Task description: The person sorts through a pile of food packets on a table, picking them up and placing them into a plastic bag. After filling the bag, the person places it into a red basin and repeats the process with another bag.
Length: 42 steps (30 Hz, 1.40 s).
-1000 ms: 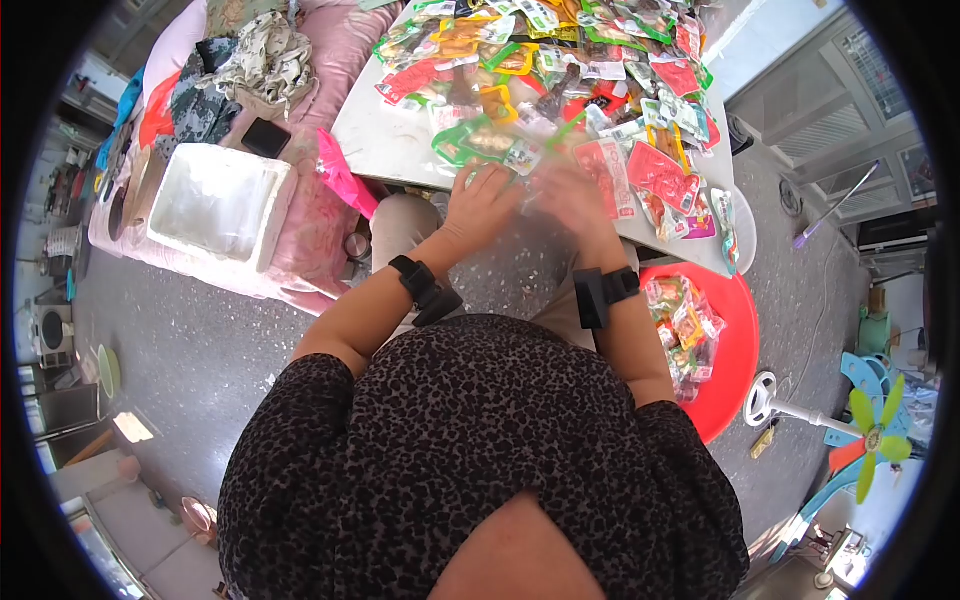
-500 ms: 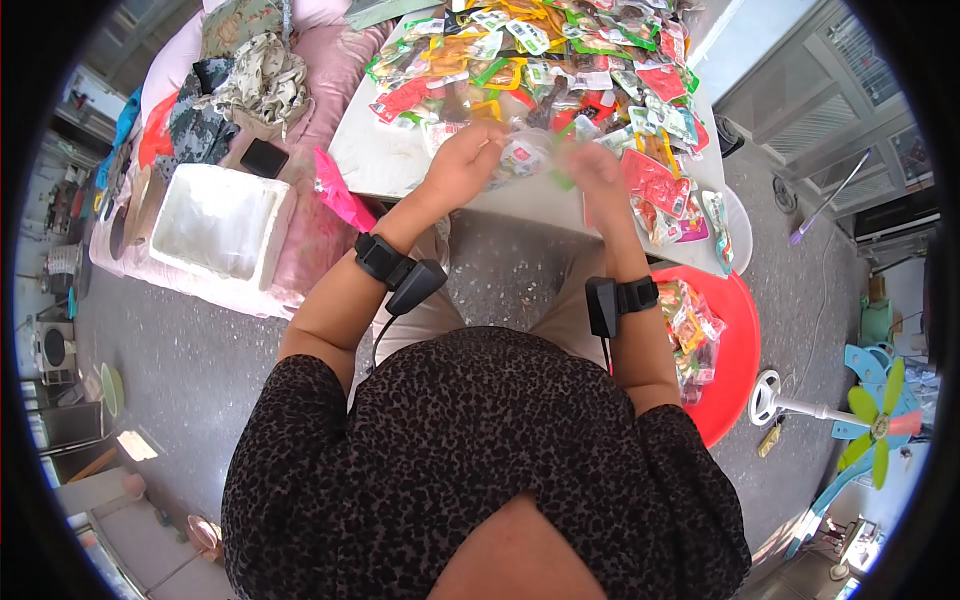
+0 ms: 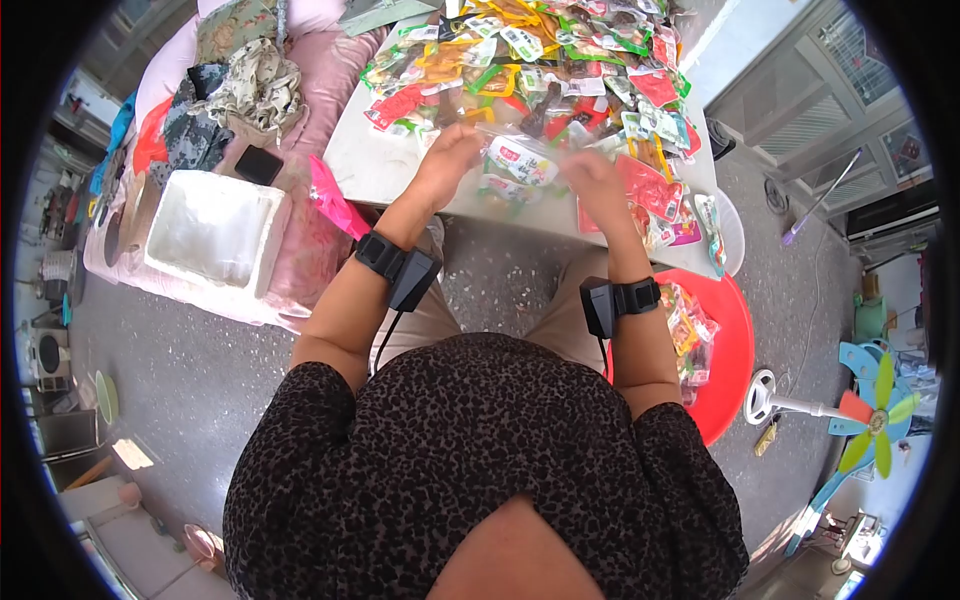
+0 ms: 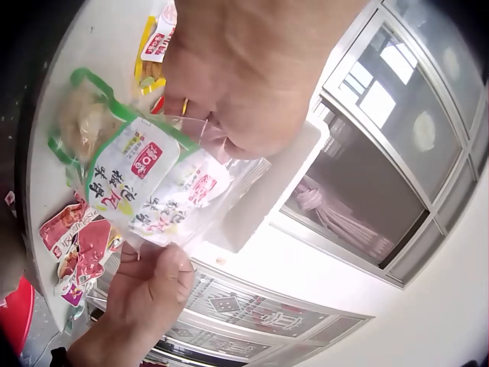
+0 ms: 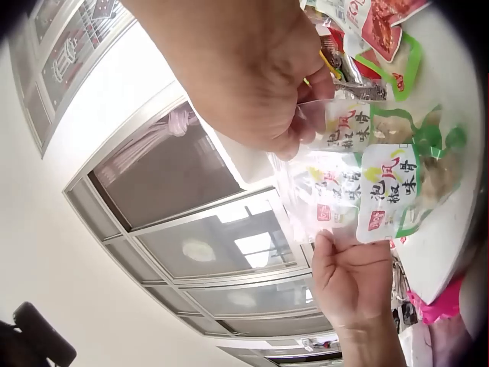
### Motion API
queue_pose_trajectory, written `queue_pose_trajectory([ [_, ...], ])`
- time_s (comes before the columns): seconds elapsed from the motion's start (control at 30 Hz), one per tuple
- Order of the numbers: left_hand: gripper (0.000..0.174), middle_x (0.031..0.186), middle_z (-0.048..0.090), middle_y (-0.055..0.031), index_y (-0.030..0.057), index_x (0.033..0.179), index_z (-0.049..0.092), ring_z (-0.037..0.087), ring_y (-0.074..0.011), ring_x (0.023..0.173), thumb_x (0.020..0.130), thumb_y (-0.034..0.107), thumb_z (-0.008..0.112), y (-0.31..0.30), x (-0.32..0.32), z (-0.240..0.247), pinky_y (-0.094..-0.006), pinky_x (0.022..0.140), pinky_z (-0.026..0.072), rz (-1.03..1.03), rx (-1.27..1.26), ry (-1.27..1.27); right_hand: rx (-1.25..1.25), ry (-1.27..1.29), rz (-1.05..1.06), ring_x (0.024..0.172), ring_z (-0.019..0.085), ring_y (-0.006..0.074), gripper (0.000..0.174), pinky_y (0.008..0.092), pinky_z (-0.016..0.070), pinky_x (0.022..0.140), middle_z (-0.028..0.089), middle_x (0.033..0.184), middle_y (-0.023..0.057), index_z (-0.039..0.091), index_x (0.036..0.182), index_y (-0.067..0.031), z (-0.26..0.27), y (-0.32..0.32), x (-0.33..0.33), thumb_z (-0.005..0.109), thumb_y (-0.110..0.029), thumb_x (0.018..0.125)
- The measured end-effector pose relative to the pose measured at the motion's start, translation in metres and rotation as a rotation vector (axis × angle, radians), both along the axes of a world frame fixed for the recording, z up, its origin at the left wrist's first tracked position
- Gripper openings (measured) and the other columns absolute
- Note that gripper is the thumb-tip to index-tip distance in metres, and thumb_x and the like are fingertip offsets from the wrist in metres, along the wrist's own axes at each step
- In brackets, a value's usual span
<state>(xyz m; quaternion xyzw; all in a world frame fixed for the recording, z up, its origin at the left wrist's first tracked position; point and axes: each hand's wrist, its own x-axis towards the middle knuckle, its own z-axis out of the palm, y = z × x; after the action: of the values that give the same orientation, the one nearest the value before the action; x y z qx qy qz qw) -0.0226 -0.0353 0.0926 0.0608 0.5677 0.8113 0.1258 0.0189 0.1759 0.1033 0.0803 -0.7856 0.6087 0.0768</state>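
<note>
Both hands hold a clear plastic bag (image 3: 517, 140) up over the table's near edge, stretched between them. My left hand (image 3: 447, 165) pinches its left upper edge and my right hand (image 3: 600, 185) the right one, slightly blurred. Inside or against the clear plastic show green-edged snack packets (image 4: 137, 164) with white labels, a red logo and pale food in their clear ends. In the right wrist view the labels (image 5: 390, 183) overlap one another and the packets hang toward the tabletop.
Many colourful snack packets (image 3: 560, 60) lie heaped on the white table (image 3: 360, 150). A red basin (image 3: 735, 340) with more packets stands at the lower right. On the pink-covered bed to the left are a white foam box (image 3: 215, 235) and a phone (image 3: 259, 165). A small fan (image 3: 877, 422) stands right.
The hands have risen from low on the packets at the table's near edge and spread apart. The clear bag with the green-edged packets now hangs between them, labels facing up.
</note>
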Motion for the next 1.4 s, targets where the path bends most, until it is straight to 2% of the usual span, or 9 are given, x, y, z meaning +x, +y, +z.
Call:
queue_pose_trajectory([
  [0.3,0.011,0.084,0.053,-0.0007,0.004,0.086,0.051,0.046,-0.007,0.076,0.082,0.013,0.047,-0.005,0.009,0.024,-0.0213,0.071,0.0374,-0.069,-0.07,0.3,0.119,0.145,0.035,0.059,0.045,0.006,0.01,0.0211,0.0368,0.053,0.051,0.064,0.0009,0.053,0.075,-0.0008,0.035,-0.001,0.009,0.053,-0.011,0.075],
  [0.43,0.011,0.084,0.053,0.0006,0.0037,0.085,0.051,0.045,-0.0057,0.079,0.081,0.014,0.049,-0.009,0.001,0.011,-0.0204,0.073,0.0359,-0.13,-0.297,0.289,0.11,0.002,0.043,0.059,0.045,0.0066,0.011,0.0219,0.0372,0.053,0.051,0.064,0.002,0.052,0.075,0.0001,0.024,0.006,-0.003,0.053,-0.011,0.075],
  [0.57,0.01,0.081,0.051,0.0018,0.0046,0.085,0.052,0.044,-0.0048,0.078,0.082,0.013,0.049,-0.008,0.008,0.023,-0.019,0.072,0.0353,-0.08,-0.129,0.358,0.106,0.144,0.037,0.061,0.046,0.0077,0.012,0.0225,0.0379,0.054,0.051,0.065,0.0031,0.052,0.075,0.0003,0.026,0.007,0.004,0.053,-0.012,0.075],
  [0.7,0.015,0.079,0.053,-0.0004,0.0023,0.086,0.053,0.046,-0.007,0.075,0.08,0.016,0.049,-0.005,-0.004,-0.005,-0.0216,0.069,0.0374,-0.153,-0.515,0.335,0.228,0.108,0.031,0.062,0.047,0.0086,0.011,0.0227,0.0386,0.056,0.052,0.066,0.0036,0.052,0.075,0.0001,0.022,0.004,0.001,0.053,-0.011,0.075],
  [0.83,0.015,0.079,0.053,0.0003,0.0025,0.085,0.053,0.046,-0.0062,0.075,0.08,0.016,0.048,-0.004,-0.003,0.005,-0.0202,0.068,0.0371,-0.056,-0.274,0.376,0.169,0.098,0.024,0.062,0.048,0.01,0.012,0.0239,0.0391,0.057,0.052,0.066,0.0044,0.052,0.077,-0.0001,0.022,0.01,0.0,0.054,-0.012,0.074],
  [0.93,0.014,0.078,0.053,0.0004,0.0022,0.084,0.053,0.046,-0.0059,0.075,0.08,0.015,0.047,-0.003,0.001,0.009,-0.0194,0.069,0.0366,-0.079,-0.317,0.282,0.185,0.01,0.112,0.063,0.048,0.0108,0.012,0.025,0.0395,0.058,0.053,0.067,0.0046,0.052,0.078,-0.0002,0.014,0.012,-0.006,0.053,-0.011,0.074],
  [1.07,0.013,0.079,0.052,-0.0001,0.0024,0.084,0.052,0.045,-0.0063,0.075,0.08,0.013,0.046,-0.001,-0.001,-0.002,-0.0202,0.069,0.0363,-0.046,-0.237,0.304,0.132,0.153,-0.17,0.062,0.049,0.0148,0.014,0.026,0.0399,0.057,0.053,0.071,0.0069,0.052,0.08,0.0,-0.006,0.01,-0.009,0.055,-0.012,0.073],
  [1.17,0.012,0.081,0.052,-0.0011,0.004,0.085,0.05,0.046,-0.0079,0.075,0.082,0.015,0.045,0.001,-0.002,-0.007,-0.0222,0.071,0.0377,-0.056,-0.181,0.298,0.248,0.365,-0.342,0.063,0.049,0.0164,0.017,0.0266,0.0401,0.056,0.053,0.073,0.0083,0.051,0.083,0.0001,0.009,0.001,0.012,0.057,-0.011,0.071],
  [1.4,0.011,0.085,0.053,-0.0014,0.0047,0.086,0.049,0.047,-0.0083,0.078,0.083,0.013,0.044,0.005,0.001,-0.003,-0.0228,0.071,0.0385,-0.023,-0.126,0.238,0.093,0.224,-0.31,0.064,0.05,0.0203,0.013,0.0289,0.0403,0.058,0.052,0.07,0.0103,0.05,0.081,0.0009,-0.029,-0.009,0.026,0.054,-0.008,0.072],
])
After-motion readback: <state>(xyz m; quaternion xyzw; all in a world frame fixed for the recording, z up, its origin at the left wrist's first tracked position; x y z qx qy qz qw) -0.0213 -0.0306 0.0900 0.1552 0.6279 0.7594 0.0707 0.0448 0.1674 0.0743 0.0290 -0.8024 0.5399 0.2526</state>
